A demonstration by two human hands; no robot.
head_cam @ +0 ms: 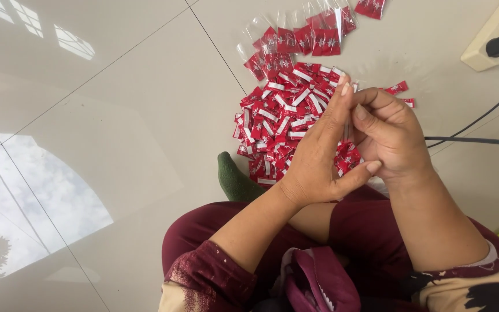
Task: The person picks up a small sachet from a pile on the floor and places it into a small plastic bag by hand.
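My left hand [319, 150] and my right hand [391, 136] meet over a heap of small red and white sachets [281, 118] on the tiled floor. Between the fingertips of both hands stands a thin clear plastic bag [349, 124], seen edge-on, with some red sachets [349, 160] showing low between the palms. Beyond the heap lies a row of clear bags filled with red sachets [313, 40]. One more filled bag [371, 7] lies at the top edge.
I sit cross-legged in dark red trousers [203, 231] with a green sock [232, 179] by the heap. A white power strip [495, 34] with a black plug lies top right, and black cables [475, 140] run across the floor to the right. Glossy tiles [88, 144] stretch left.
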